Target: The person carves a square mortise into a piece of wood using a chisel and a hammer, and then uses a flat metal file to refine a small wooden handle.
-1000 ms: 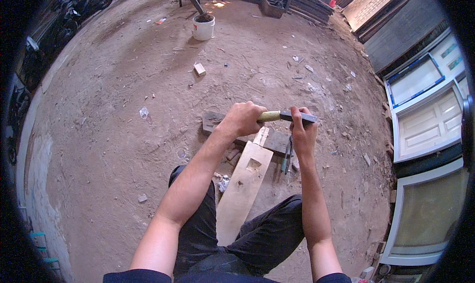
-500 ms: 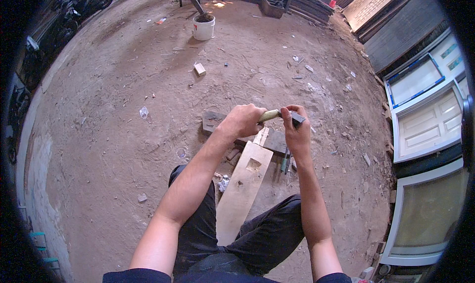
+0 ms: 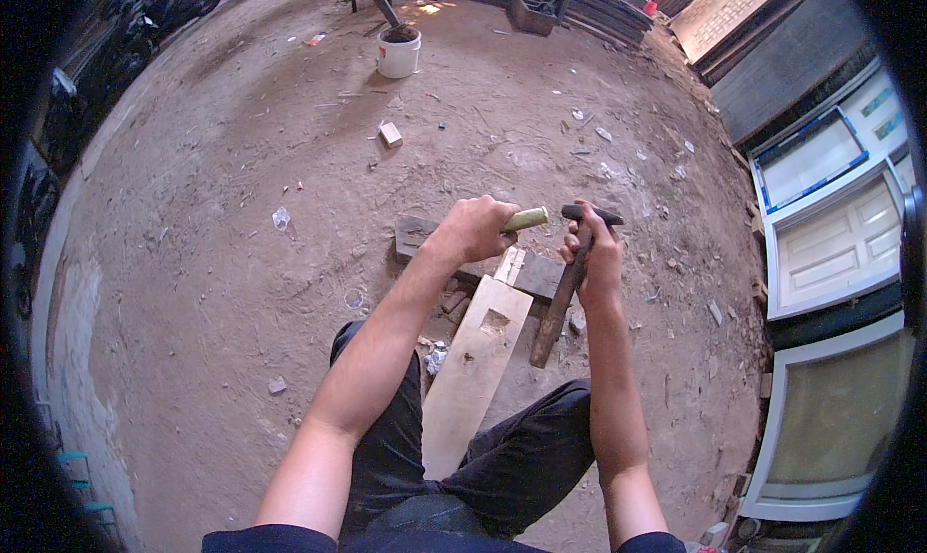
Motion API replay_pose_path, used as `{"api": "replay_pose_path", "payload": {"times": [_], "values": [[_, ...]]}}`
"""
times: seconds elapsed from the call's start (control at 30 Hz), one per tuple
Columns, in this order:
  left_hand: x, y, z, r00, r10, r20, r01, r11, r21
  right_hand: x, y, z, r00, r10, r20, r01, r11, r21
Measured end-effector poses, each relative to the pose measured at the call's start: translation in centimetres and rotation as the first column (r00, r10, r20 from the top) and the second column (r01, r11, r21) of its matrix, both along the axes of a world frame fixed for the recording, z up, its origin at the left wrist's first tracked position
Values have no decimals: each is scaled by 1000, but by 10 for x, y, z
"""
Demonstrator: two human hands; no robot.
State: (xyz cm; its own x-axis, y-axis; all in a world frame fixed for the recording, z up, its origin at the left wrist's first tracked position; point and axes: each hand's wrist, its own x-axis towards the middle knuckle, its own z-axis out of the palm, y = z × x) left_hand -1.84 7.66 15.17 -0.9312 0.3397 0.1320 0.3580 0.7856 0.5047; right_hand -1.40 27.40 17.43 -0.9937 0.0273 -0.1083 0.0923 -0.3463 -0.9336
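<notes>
My left hand (image 3: 475,228) is closed round a chisel with a yellow-green handle (image 3: 526,220); the handle's end points right, and the blade is hidden. In my right hand (image 3: 599,254) is a hammer (image 3: 558,313), gripped close under its dark head, with the wooden handle slanting down toward my knee. Both hands hover over the far end of a pale plank (image 3: 468,379). The plank runs out from between my legs, with a square-cut hole near a narrow tongue at its far end. That end rests on a dark timber block (image 3: 541,279).
Small brick pieces and crumpled litter (image 3: 435,360) lie by the plank. Farther off are a light block (image 3: 389,135) and a white bucket (image 3: 399,56). White door panels (image 3: 838,239) stand along the right, motorcycles (image 3: 164,22) at far left, stacked timber (image 3: 599,17) at the back.
My right hand has turned the hammer, so its handle now hangs down in view and its head lies crosswise. The head has come away from the chisel handle's end. The left hand has barely moved.
</notes>
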Motion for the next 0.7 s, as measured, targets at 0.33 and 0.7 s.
{"api": "replay_pose_path", "payload": {"times": [0.33, 0.7], "values": [[2, -1, 1, 999, 41, -4, -41, 999, -6, -29, 52, -28, 886, 325, 330, 67, 614, -787], [4, -1, 0, 999, 32, -11, -32, 999, 11, -35, 43, -50, 831, 264, 490, 244, 618, -747]]}}
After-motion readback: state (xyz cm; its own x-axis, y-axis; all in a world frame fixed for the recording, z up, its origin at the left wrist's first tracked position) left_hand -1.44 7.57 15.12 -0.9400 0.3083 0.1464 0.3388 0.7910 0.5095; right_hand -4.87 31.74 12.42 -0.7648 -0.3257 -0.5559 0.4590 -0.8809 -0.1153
